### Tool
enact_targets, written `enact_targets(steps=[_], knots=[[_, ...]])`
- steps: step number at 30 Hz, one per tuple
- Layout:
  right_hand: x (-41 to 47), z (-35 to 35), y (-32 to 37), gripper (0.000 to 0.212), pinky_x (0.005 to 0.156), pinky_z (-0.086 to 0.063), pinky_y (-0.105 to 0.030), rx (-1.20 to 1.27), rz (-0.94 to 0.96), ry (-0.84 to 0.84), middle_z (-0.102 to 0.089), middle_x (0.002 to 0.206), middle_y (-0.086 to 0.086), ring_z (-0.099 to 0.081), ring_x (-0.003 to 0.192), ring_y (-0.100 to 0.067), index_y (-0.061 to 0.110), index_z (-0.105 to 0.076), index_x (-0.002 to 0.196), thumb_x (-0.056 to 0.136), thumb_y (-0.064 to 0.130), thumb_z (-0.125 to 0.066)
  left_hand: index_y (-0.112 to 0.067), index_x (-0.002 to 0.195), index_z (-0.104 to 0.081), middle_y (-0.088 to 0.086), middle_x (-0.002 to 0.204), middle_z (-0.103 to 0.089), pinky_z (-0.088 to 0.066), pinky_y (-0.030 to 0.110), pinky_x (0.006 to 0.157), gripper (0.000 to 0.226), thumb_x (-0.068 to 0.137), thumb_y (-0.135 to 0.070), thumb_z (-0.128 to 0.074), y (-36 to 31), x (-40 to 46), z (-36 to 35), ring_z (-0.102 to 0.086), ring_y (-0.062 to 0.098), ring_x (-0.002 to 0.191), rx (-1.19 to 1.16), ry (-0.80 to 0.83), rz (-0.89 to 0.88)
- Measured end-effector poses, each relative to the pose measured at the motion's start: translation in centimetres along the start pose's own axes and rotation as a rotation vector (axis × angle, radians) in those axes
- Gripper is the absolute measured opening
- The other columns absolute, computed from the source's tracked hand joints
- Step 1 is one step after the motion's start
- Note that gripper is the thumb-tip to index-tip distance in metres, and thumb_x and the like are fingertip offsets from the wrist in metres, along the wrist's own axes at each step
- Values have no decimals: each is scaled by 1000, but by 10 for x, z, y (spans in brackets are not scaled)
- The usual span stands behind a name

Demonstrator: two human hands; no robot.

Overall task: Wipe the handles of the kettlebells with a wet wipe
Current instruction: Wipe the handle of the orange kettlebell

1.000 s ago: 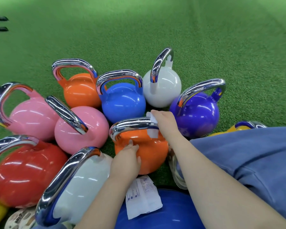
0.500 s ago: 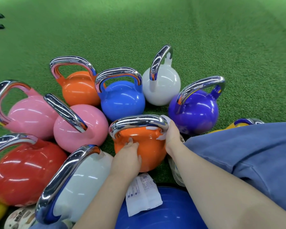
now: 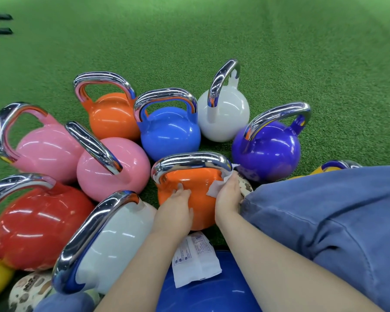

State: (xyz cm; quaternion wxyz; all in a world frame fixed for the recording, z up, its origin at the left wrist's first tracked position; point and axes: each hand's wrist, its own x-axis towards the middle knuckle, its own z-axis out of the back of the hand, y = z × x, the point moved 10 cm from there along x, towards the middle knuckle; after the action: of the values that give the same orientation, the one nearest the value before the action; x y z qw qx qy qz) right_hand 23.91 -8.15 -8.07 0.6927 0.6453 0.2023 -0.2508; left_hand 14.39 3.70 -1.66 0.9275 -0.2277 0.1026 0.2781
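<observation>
Wipe [image 3: 215, 188] seemingly against orange kettlebell's [image 3: 200, 199] handle [image 3: 189, 162]

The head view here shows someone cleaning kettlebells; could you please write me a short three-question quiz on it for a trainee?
1. True or false: the right hand holds the wet wipe at the right end of the near orange kettlebell's handle.
2. Where does the left hand rest?
A. on the blue kettlebell
B. on the near orange kettlebell's body
C. on the wipe packet
3. Fill in: the kettlebell just right of the blue one, with its handle seen nearly edge-on, is ____.

Key
1. True.
2. B: the fingers lie on the orange body, below the handle.
3. White.
</observation>
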Motion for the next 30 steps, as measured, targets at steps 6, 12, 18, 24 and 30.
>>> enact_targets(steps=[6,12,18,24,30], knots=[[-21,-6,-3,49,92,-34,-28,-460,255,20,-42,144,-12,-44,125,-32,22,-15,150,102,23,-26,-18,138,-38,6,155,-18,-35,30,104,48,92,-17,-48,2,1,0,-26,19,140,-6,-2,0],[-5,2,-6,45,105,-32,-31,-287,211,6,-51,136,-8,-44,127,-26,19,-40,141,97,29,-43,-18,143,-30,7,156,-14,-29,30,109,54,93,-21,-49,3,2,-4,-22,19,141,-9,24,12],[8,-2,-5,44,103,-40,-38,-322,267,87,-60,124,-2,-52,118,-21,20,-49,133,92,34,-54,-18,144,-29,6,156,-12,-30,31,109,54,94,-22,-48,1,2,-4,-20,19,142,9,35,15],[9,-3,2,36,96,-44,-35,-356,318,24,-60,118,-3,-55,112,-21,15,-54,121,90,34,-56,-16,145,-25,8,156,-10,-27,30,111,57,93,-23,-48,2,1,-6,-18,20,142,16,34,7],[8,-2,28,29,76,-38,-32,-367,326,-130,-57,104,-11,-55,99,-31,18,-39,84,77,27,-66,-17,142,-33,-1,152,-24,-2,13,109,52,92,-9,-43,-27,-11,8,-15,16,142,-118,-210,-162]])
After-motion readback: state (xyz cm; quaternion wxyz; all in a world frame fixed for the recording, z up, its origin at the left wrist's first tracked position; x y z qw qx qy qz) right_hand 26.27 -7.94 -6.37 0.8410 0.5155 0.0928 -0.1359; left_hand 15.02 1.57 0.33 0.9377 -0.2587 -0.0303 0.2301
